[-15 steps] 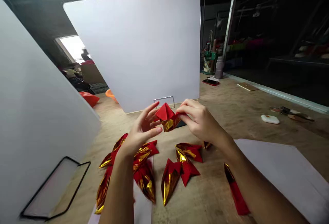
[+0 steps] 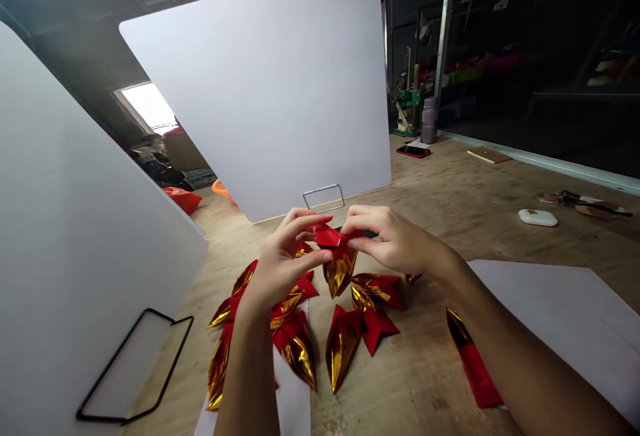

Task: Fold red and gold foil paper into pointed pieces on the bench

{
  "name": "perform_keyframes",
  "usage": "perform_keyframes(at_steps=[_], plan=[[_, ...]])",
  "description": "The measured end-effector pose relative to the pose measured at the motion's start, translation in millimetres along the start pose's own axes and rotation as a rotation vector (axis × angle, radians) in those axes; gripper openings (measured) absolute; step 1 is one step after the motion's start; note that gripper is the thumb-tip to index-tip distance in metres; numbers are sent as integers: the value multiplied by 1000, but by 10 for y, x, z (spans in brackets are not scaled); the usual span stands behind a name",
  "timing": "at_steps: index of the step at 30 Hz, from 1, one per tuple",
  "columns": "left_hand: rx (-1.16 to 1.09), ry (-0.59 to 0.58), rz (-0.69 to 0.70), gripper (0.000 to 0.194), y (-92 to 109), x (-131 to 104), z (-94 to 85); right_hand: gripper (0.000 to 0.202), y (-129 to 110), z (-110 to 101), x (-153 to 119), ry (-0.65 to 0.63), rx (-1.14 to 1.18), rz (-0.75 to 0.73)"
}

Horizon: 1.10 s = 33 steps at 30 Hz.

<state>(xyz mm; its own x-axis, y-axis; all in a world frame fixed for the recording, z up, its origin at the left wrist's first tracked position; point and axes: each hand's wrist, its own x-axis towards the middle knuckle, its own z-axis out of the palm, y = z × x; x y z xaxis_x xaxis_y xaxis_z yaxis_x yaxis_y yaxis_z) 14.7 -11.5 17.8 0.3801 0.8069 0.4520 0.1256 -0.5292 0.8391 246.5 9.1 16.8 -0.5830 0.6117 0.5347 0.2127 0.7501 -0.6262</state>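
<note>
Fingers (image 2: 324, 257) of both hands pinching red-and-gold folded piece (image 2: 341, 269), others below

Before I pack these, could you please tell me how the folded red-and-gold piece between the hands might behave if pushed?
The folded piece is probably light and easily dented, as its shiny skin looks thin and creased. Its layered folds may give some stiffness. The tapering shape suggests it would rock or slide, not roll far.

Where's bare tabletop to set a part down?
Bare tabletop shows between the phone, white case and right hand. Another patch: between the centre foil pieces and the lone foil piece by the right forearm. Crowded around the left forearm, foil pieces both sides.
</note>
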Motion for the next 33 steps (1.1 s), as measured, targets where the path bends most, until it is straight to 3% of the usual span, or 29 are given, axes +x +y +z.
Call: perform_keyframes(at_steps=[9,16,19,25,30,33], plan=[[-42,17,110,26,30,3,17,13,-3,-57,-6,-21,59,-11],[179,273,210,19,-2,38,205,15,-40,-54,14,30,48,31],[232,323,269,19,-35,71,312,16,-39,-49,20,29,44,18],[154,299,262,13,-26,103,393,16,-10,-46,14,-2,69,-2],[189,267,181,10,-11,83,320,15,-36,-69,5,46,120,56],[223,189,163,14,14,56,240,18,-46,-81,3,57,125,78]])
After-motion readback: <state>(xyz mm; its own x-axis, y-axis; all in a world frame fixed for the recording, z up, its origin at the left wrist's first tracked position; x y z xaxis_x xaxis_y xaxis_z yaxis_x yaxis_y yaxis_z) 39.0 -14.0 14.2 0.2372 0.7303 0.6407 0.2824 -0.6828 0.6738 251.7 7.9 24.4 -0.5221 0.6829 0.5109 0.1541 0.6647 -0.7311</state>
